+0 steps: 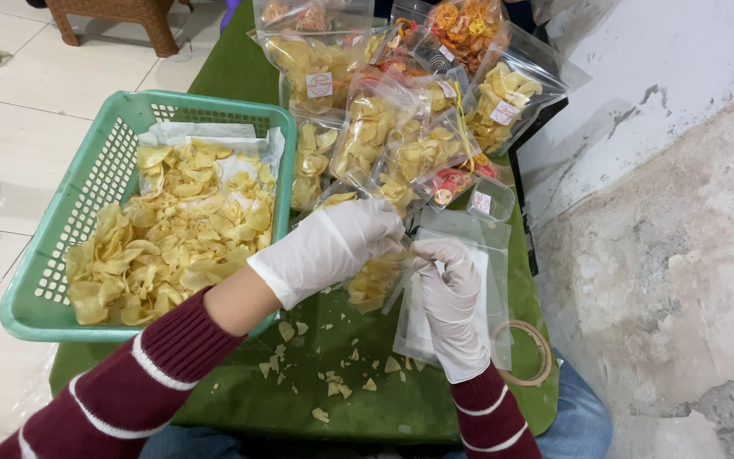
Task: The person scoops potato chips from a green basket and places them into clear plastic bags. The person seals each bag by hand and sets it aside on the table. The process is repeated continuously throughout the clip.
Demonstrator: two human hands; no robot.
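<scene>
just the one head cam, looking steeply down and close over the green table (239, 399), wall on the right

Clear chip bags (401, 127) piled behind basket (white square labels (319, 84)).

gloves: white, on the left hand (333, 242) and right hand (452, 297)
sleeves (129, 395): maroon with thin white stripes
basket (53, 255): mint green, lined with white paper
chips (172, 238): pale yellow, in the basket
cloth (299, 399): dark green, under the basket, flecked with yellow crumbs
bags (384, 127): clear, right of the basket, showing yellow chips; a few behind show orange and red
labels (319, 84): white, on the bags
tape roll (530, 353): tan, right of the basket
floor (36, 144): cream tiles, left of the basket
</scene>
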